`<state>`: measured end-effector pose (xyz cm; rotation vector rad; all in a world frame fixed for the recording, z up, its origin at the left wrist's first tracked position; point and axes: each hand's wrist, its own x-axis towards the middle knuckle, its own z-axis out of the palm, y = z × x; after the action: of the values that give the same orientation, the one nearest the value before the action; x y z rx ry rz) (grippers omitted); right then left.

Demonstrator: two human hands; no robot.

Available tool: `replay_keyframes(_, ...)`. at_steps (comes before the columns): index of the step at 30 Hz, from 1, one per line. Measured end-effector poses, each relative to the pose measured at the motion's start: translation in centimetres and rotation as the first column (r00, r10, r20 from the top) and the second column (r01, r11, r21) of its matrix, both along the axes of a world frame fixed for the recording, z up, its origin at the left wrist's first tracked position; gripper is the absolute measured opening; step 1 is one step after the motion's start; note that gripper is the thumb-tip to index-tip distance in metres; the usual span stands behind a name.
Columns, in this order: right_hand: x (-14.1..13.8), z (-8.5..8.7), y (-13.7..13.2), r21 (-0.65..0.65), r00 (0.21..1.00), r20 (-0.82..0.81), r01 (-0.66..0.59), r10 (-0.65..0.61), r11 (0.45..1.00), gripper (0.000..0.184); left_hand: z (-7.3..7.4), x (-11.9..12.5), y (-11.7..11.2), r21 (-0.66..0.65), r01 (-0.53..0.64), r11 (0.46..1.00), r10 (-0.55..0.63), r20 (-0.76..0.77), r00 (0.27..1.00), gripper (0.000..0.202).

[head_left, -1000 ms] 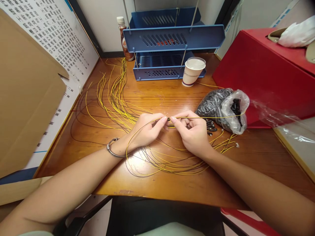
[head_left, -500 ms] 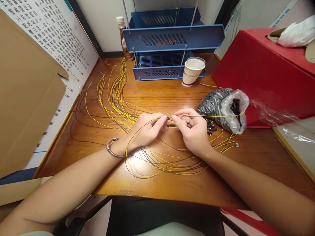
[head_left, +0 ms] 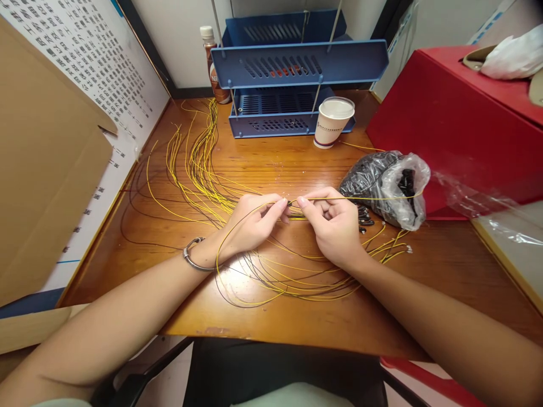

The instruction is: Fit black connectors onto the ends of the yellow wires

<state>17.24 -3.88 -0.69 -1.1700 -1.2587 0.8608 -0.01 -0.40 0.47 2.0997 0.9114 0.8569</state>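
Observation:
My left hand (head_left: 258,220) is closed, with thumb and forefinger pinching a small black piece (head_left: 289,203) whose kind I cannot make out. A thin yellow wire (head_left: 360,198) passes through the pinch of my right hand (head_left: 333,223), which is also closed, and runs off toward the plastic bag. Only a short gap parts the two sets of fingertips. Yellow and dark wires (head_left: 203,152) fan out beyond my left hand, and more wires (head_left: 288,291) loop on the table below both hands. Several small black parts (head_left: 365,217) lie just right of my right hand.
A clear plastic bag of black parts (head_left: 369,175) lies at the right, before a red box (head_left: 445,130). Behind stand a paper cup (head_left: 333,124), a blue tiered tray (head_left: 297,65) and a brown bottle (head_left: 214,70). Cardboard (head_left: 42,169) leans at the left.
Almost nothing differs. Both hands keep their pinch at the same spot, with only a very slight shift of my right hand to the right.

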Motion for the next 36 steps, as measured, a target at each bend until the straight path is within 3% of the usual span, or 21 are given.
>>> replay_keyframes(10, 0.15, -0.42, 0.15, -0.044, 0.994, 0.050, -0.096, 0.099, 0.994, 0.014, 0.33, 0.08, -0.11, 0.053, 0.007, 0.999, -0.003, -0.079, 0.997, 0.039)
replay_keyframes(17, 0.04, -0.12, -0.12, 0.019, 0.999, -0.042, 0.033, -0.032, 0.999, 0.015, 0.27, 0.15, -0.13, 0.048, -0.037, 0.998, 0.040, -0.060, 0.997, 0.039)
replay_keyframes(36, 0.05, 0.01, 0.07, -0.016, 1.000, 0.018, -0.025, 0.025, 1.000, 0.011, 0.11, 0.00, 0.01, 0.036, -0.012, 0.999, 0.014, -0.054, 0.998, 0.038)
